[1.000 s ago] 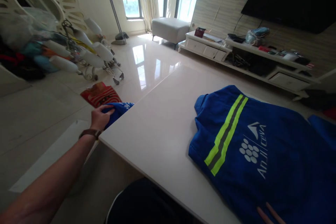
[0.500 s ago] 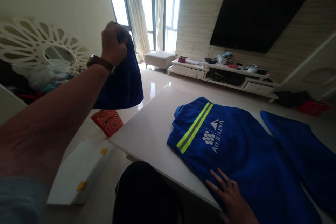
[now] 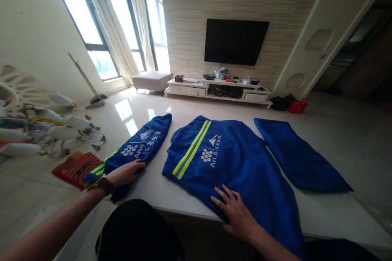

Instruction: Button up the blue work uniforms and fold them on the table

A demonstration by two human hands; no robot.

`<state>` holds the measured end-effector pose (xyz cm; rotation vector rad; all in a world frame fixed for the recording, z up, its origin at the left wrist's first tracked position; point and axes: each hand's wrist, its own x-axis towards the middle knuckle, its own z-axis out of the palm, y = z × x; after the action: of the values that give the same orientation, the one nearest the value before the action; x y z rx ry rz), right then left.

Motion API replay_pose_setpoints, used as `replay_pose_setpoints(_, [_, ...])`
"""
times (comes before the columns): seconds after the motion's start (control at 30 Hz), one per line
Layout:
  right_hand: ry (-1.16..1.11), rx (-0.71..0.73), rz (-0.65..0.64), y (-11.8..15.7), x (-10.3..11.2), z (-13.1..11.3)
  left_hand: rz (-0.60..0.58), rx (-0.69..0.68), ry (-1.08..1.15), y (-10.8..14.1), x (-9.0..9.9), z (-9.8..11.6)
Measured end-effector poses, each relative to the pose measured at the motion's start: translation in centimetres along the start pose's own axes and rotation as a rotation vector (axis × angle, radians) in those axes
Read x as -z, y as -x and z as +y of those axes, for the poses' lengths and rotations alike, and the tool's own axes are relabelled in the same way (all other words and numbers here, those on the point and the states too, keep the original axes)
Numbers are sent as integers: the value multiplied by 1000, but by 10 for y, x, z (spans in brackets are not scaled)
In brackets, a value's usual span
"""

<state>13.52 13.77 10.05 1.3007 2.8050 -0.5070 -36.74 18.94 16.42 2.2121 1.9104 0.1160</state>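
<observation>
A blue work jacket (image 3: pixel 241 167) with a yellow-green reflective stripe and white lettering lies spread on the white table (image 3: pixel 333 212). My right hand (image 3: pixel 237 212) rests on its near part, fingers spread. At the table's left end lies another blue work jacket (image 3: pixel 153 130), folded, with white print and a reflective stripe; part hangs over the edge. My left hand (image 3: pixel 127 172) is at its near side, fingers closed on the cloth, fingertips partly hidden. To the right is a plain blue folded garment (image 3: pixel 297 159), touched by neither hand.
On the floor at left are a red patterned bag (image 3: pixel 73 169) and a cluttered heap of white objects (image 3: pixel 61 126). A dustpan (image 3: pixel 96 100) stands by the wall. Across the room are a grey bench (image 3: pixel 151 80), a low TV cabinet (image 3: pixel 190 89) and a red container (image 3: pixel 297 107).
My left hand has come down with the raised blue jacket, which now lies at the table's left end. The right hand stays on the middle jacket. The view has turned right.
</observation>
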Motion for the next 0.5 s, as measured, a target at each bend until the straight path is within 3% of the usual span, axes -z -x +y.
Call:
replay_pose_setpoints(0.07, [-12, -70, -1, 13, 3, 2, -55, -25, -39, -2, -2, 7])
replay_pose_setpoints(0.17, [-24, -123, 1, 26, 12, 2, 35, -70, -66, -7, 2, 29])
replay_pose_setpoints(0.27, [-70, -131, 45, 34, 28, -5, 16, -130, -4, -7, -2, 52])
replay_pose_setpoints(0.33, [-154, -94, 91, 42, 46, -14, -6, -164, 33, -5, -8, 62])
replay_pose_setpoints(0.5, [-473, -5, 235, 87, 100, -27, 119, -277, -20, -18, -30, 63])
